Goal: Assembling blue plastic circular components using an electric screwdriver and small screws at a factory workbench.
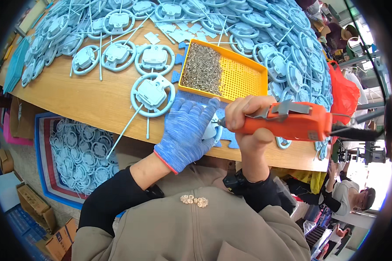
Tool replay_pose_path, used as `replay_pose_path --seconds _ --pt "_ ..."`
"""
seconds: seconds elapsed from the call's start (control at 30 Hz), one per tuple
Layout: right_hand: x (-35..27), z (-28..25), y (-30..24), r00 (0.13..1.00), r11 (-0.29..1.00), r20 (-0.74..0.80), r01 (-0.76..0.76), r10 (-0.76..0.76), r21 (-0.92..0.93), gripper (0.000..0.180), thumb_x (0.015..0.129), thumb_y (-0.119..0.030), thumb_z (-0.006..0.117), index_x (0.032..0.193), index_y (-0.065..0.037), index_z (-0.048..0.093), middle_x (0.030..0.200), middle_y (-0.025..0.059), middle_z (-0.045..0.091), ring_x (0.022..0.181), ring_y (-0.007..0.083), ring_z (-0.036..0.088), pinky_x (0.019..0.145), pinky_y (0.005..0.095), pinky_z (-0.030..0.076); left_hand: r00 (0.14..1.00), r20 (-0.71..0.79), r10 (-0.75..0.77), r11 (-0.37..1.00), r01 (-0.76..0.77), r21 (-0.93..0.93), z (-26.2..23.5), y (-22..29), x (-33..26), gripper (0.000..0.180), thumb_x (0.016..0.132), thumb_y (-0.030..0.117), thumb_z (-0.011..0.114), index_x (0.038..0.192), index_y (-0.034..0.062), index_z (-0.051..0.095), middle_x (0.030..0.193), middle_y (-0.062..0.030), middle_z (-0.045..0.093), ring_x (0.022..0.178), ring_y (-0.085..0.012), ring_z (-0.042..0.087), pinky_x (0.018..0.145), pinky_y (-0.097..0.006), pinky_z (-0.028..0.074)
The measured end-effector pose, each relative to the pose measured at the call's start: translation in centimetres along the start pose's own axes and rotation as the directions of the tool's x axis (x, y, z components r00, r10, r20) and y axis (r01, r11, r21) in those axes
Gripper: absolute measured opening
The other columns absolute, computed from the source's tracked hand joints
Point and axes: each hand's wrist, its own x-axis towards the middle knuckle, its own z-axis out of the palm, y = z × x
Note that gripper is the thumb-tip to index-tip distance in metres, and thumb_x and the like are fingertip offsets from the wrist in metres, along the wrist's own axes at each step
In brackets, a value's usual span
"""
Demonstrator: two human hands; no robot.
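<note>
My left hand (186, 130), in a blue knit glove, presses down on a pale blue plastic wheel part (214, 129) lying on a blue foam mat (196, 99) at the table's near edge. My right hand (248, 124), bare, grips an orange electric screwdriver (292, 122); its tip meets the part just right of the gloved fingers. Most of the part is hidden under my hands. Another pale blue wheel part (152, 94) lies just left of the mat.
A yellow tray (244, 78) half full of small screws sits behind the mat. Piles of pale blue wheel parts (287, 52) cover the far table, more fill a bin (80, 152) on the floor at left. A red bag (344, 93) hangs at right; a person (353, 195) sits beyond.
</note>
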Motion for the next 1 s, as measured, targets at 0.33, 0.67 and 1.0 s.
replay_pose_path --seconds 0.33,0.67,1.0 --pt "3.0 -4.7 -1.6 0.972 0.991 -0.194 0.131 -0.133 -0.024 0.064 0.076 -0.067 0.059 0.098 -0.008 0.053 0.064 0.0020 0.046 0.057 0.0154 0.047 0.052 0.0279 0.039 0.937 0.285 -0.200 0.969 0.145 0.200 -11.2 2.0 -5.1 0.064 0.068 0.027 0.074 0.124 0.0067 0.050 0.093 -0.0087 0.059 0.094 -0.0258 0.058 0.104 -0.049 0.028" --pt "9.2 -8.2 5.2 0.919 0.971 -0.319 0.201 -0.233 -0.132 0.053 0.081 -0.053 0.066 0.097 -0.005 0.052 0.066 0.0050 0.053 0.062 0.0174 0.051 0.061 0.0324 0.043 0.969 -0.143 -0.202 0.934 0.234 0.270 -6.9 -5.4 -2.0 0.089 0.060 0.023 0.081 0.136 0.0012 0.039 0.111 -0.0187 0.055 0.103 -0.0359 0.052 0.095 -0.047 0.038" --pt "9.9 -8.7 6.4 0.921 0.978 -0.338 0.150 -0.192 -0.145 0.053 0.079 -0.054 0.068 0.094 -0.006 0.052 0.065 0.0045 0.053 0.060 0.0178 0.052 0.061 0.0325 0.044 0.984 -0.125 -0.125 0.977 0.143 0.155 -6.5 -6.7 -1.0 0.087 0.063 0.013 0.079 0.138 0.0016 0.037 0.119 -0.0191 0.054 0.109 -0.0358 0.052 0.093 -0.043 0.044"
